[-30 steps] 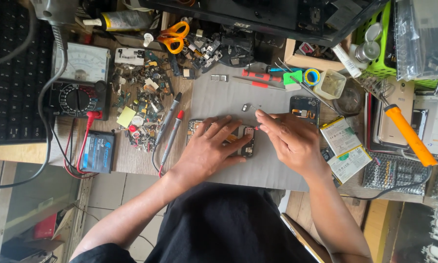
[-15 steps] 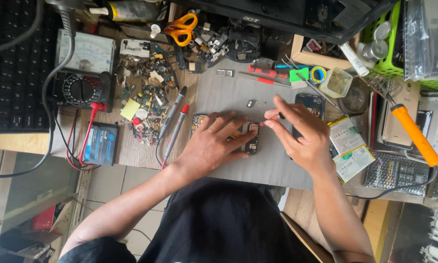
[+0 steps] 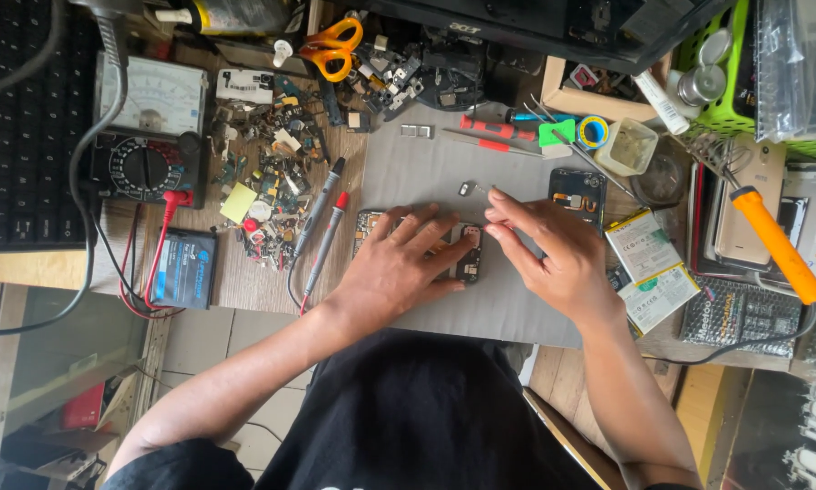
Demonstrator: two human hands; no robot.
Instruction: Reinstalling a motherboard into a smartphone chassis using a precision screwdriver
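Plastic multimeter (image 3: 145,136), black and boxy, sits far left on the cluttered wooden tabletop (image 3: 244,281). On the smooth grey mat (image 3: 417,172), the left hand (image 3: 399,268) lies flat, fingers spread, pressing an opened phone (image 3: 467,259), its dark innards exposed. Right hand (image 3: 553,245) pinches together at the phone's top edge.

- My left hand (image 3: 399,268) lies flat on the opened phone (image 3: 467,259), fingers spread, pressing it to the grey mat (image 3: 426,172).
- My right hand (image 3: 553,249) is just beside it, fingertips pinched together at the phone's right end.
- A small metal part (image 3: 465,189) lies on the mat just above my fingers.
- 2 test probes (image 3: 322,227) lie left of the phone, near a meter (image 3: 145,168).
- Orange scissors (image 3: 331,45) sit at the top.
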